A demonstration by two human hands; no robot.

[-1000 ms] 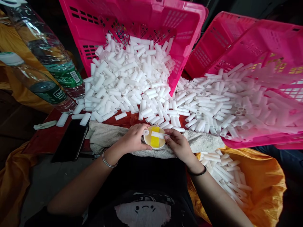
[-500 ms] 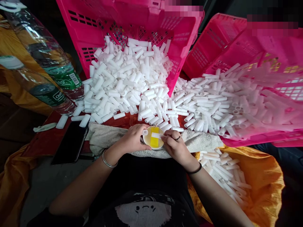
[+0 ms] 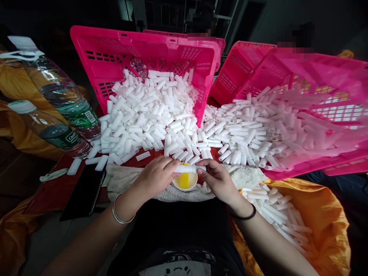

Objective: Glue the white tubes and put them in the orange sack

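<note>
My left hand (image 3: 156, 176) and my right hand (image 3: 217, 179) hold one long white tube (image 3: 190, 168) between them, level, just above a small white bowl (image 3: 184, 180) with a yellow sponge in it. The left fingers pinch the tube's left end and the right fingers its right end. The bowl rests on a grey towel (image 3: 123, 177) over my lap. Beyond it, short white tubes (image 3: 149, 115) spill from a tipped pink crate (image 3: 143, 50), and longer white tubes (image 3: 253, 126) pour from another pink crate (image 3: 316, 76) on the right.
Two water bottles (image 3: 61, 96) lie at the left, with a black phone (image 3: 84, 191) by the towel. An orange bag (image 3: 322, 218) at the right holds several joined white tubes (image 3: 276, 211). A third pink crate (image 3: 238, 65) stands behind.
The short piece in my left hand and the longer piece in my right have come together into one tube over the bowl. The camera has tilted up a little.
</note>
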